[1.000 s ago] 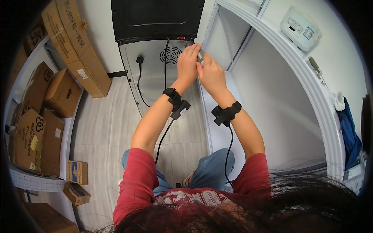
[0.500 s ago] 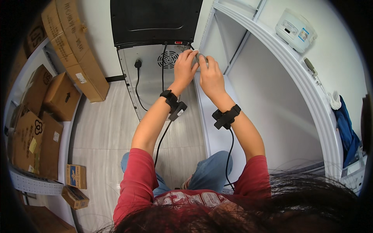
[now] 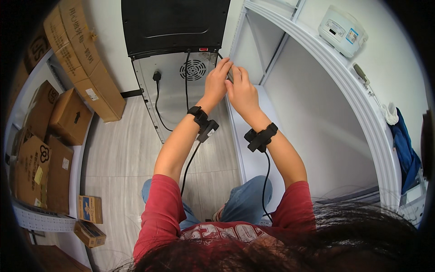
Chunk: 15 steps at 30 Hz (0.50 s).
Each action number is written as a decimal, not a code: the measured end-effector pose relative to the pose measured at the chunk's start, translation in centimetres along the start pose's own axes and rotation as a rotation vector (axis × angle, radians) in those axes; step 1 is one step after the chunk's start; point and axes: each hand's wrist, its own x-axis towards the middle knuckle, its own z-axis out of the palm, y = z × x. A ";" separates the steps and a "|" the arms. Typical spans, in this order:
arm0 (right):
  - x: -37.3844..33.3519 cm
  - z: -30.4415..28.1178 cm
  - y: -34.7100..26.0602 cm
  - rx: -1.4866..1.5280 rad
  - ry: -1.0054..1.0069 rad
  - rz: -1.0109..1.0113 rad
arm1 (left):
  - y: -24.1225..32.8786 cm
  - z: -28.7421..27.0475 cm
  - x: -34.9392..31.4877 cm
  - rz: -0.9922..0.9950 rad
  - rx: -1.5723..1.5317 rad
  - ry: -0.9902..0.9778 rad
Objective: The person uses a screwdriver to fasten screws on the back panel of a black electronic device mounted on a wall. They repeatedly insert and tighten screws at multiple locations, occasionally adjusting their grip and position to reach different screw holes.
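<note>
My left hand and my right hand are close together in front of the upper back panel of a black appliance. Between their fingers shows a small grey piece, mostly covered, so its kind cannot be made out. Both hands are closed about it, fingers pointing up and away from me. A black cord hangs down the metal panel left of my hands, past a round vent. Further left, a black plug with its own cord is on the panel.
White shelving curves along the right, with a pale rice cooker and a dark-handled tool on top. Brown cardboard boxes fill the left shelf. A tall carton leans near the wall. Black cables trail from my wrist straps.
The grey piece between my hands shows less than before, now more covered by fingers. My right hand has turned slightly and shifted a little. The view has moved slightly.
</note>
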 end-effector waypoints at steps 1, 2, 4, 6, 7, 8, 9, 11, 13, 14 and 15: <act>0.0 -0.2 -0.4 0.056 -0.083 0.097 | -0.2 0.0 -0.2 -0.011 -0.002 -0.002; 0.1 -0.2 -0.2 0.035 -0.057 0.059 | 0.1 0.1 0.0 -0.018 -0.009 -0.002; 0.2 0.3 0.4 -0.006 -0.007 -0.016 | 0.6 0.3 0.3 -0.075 -0.024 -0.013; 0.0 0.8 0.3 -0.028 0.055 -0.029 | 1.0 0.3 0.6 -0.176 -0.038 -0.034; 0.0 0.9 0.2 -0.038 0.086 -0.035 | 1.1 0.3 0.7 -0.168 -0.040 -0.062; -0.1 0.9 0.1 0.023 0.096 0.010 | 1.0 0.2 0.7 -0.160 -0.041 -0.090; -0.2 0.9 0.0 0.085 0.106 0.054 | 1.0 0.0 0.6 -0.153 -0.042 -0.117; -0.4 0.8 0.0 0.160 0.090 0.095 | 1.3 -0.5 0.1 -0.165 0.020 -0.129; -0.7 0.5 0.6 0.184 0.040 0.088 | 1.8 -0.8 -0.4 -0.139 0.065 -0.129; -0.8 0.4 1.0 0.149 0.065 0.044 | 2.1 -1.0 -0.4 -0.102 0.082 -0.123; -0.8 0.4 1.5 0.113 0.091 -0.001 | 2.2 -1.0 -0.5 -0.065 0.099 -0.118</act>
